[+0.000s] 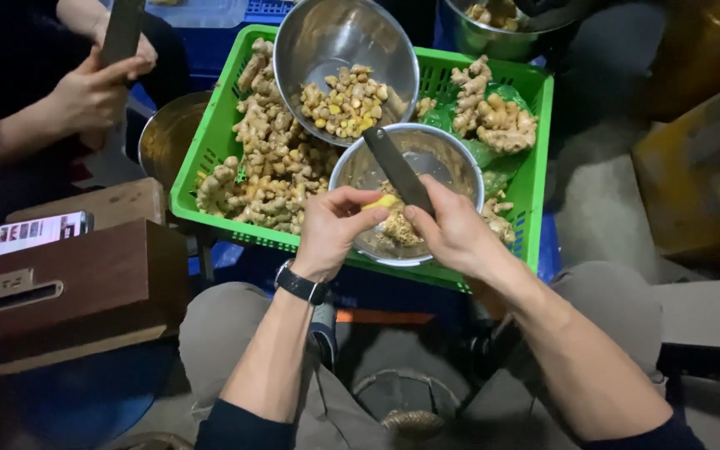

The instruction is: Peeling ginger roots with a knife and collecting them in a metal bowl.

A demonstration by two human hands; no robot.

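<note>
A green plastic crate point(210, 158) with slotted walls fills the middle of the view, standing on something blue, just beyond the person's knees. It carries two heaps of unpeeled ginger roots: a large heap point(268, 158) along its left side and a smaller heap point(493, 112) at its back right corner on green netting.

Two steel bowls sit in the crate. The back bowl point(327, 33) is tilted toward the camera and holds cut ginger pieces point(343, 102). The front bowl point(452, 154) sits level at the crate's near edge with peelings point(397, 227) in its bottom. Two more steel vessels show outside the crate: one point(164, 133) at its left wall, another point(477, 33) at the top edge with more ginger in it.

Over the front bowl, the left hand point(331, 229) pinches one yellow peeled ginger piece point(382, 202) between thumb and fingertips. The right hand point(456, 229) is closed around the handle of one knife point(397, 167), whose dark blade points up and left, touching the piece. A black wristwatch point(300, 283) is on the left wrist.

At top left, another person's hand point(89, 96) grips a second dark blade point(122, 29). A wooden box point(77, 283) and a phone point(39, 232) lie at the left.
</note>
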